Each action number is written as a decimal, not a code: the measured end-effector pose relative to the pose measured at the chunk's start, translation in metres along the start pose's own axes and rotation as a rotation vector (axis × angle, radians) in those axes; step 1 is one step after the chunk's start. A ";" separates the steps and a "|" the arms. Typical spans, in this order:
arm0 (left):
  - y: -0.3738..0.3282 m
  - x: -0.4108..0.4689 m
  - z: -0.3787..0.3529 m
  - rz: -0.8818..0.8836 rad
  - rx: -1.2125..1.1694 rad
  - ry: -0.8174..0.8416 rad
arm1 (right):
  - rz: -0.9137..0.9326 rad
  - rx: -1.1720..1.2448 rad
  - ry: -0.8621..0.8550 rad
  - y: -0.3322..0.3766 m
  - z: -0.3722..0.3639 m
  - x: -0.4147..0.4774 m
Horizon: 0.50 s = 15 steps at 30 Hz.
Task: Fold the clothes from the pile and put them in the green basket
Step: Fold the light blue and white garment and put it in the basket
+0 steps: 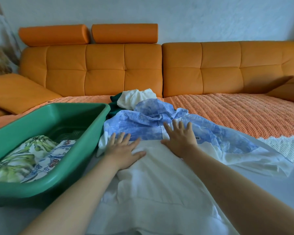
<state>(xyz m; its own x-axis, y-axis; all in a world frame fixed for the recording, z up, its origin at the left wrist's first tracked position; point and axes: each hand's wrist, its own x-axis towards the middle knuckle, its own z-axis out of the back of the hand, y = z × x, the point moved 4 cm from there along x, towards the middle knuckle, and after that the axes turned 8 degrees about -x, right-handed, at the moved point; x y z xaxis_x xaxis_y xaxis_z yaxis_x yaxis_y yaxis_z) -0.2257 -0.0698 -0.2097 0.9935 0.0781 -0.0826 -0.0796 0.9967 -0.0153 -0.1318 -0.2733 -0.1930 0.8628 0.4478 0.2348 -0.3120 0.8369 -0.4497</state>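
presses white-and-blue garment [159,184] flat, just right of green basket [32,189], with left hand [124,150] and right hand [180,138], fingers spread. risks dragging thin cloth into pile [136,98] past basket's far corner, bunching it.

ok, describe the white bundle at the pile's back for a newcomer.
On the orange sofa, the clothes pile lies right of the green basket. The white bundle sits at its far end: plain white, with dark green cloth to its left and the blue marbled garment in front.
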 end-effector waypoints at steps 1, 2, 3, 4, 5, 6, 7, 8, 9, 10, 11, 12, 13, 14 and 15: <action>-0.002 -0.001 0.004 -0.016 0.050 -0.042 | 0.008 0.011 0.000 0.005 0.004 -0.002; -0.003 -0.003 0.008 -0.030 0.093 -0.082 | 0.026 0.021 0.000 0.009 0.009 -0.004; -0.005 -0.007 0.013 -0.037 0.122 -0.113 | 0.054 0.035 -0.004 0.014 0.015 -0.006; -0.007 -0.011 0.020 -0.042 0.134 -0.136 | 0.092 0.061 -0.010 0.019 0.022 -0.010; -0.010 -0.016 0.028 -0.054 0.127 -0.163 | 0.131 0.103 -0.020 0.025 0.031 -0.015; -0.013 -0.021 0.037 -0.079 0.102 -0.194 | 0.167 0.158 -0.038 0.032 0.042 -0.020; -0.017 -0.028 0.044 -0.126 0.060 -0.221 | 0.198 0.218 -0.062 0.038 0.053 -0.027; -0.022 -0.035 0.050 -0.186 -0.003 -0.232 | 0.225 0.289 -0.071 0.045 0.064 -0.036; -0.026 -0.044 0.054 -0.237 -0.082 -0.213 | 0.249 0.365 -0.053 0.051 0.074 -0.045; -0.028 -0.054 0.056 -0.266 -0.155 -0.173 | 0.272 0.430 -0.018 0.057 0.082 -0.055; -0.028 -0.065 0.057 -0.279 -0.206 -0.125 | 0.292 0.477 0.022 0.063 0.088 -0.064; -0.029 -0.077 0.057 -0.281 -0.232 -0.080 | 0.311 0.512 0.057 0.066 0.092 -0.074; -0.028 -0.088 0.058 -0.273 -0.239 -0.037 | 0.325 0.542 0.087 0.068 0.095 -0.083; -0.026 -0.099 0.059 -0.254 -0.241 0.009 | 0.338 0.564 0.110 0.069 0.097 -0.092; -0.024 -0.110 0.058 -0.232 -0.249 0.055 | 0.348 0.575 0.125 0.069 0.098 -0.102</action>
<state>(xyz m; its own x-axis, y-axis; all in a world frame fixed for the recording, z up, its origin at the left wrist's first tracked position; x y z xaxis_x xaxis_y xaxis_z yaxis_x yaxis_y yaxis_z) -0.3279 -0.1013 -0.1427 0.9822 -0.1583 -0.1015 0.1241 0.9512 -0.2825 -0.2799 -0.2304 -0.1636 0.7024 0.7105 0.0424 -0.7117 0.7002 0.0570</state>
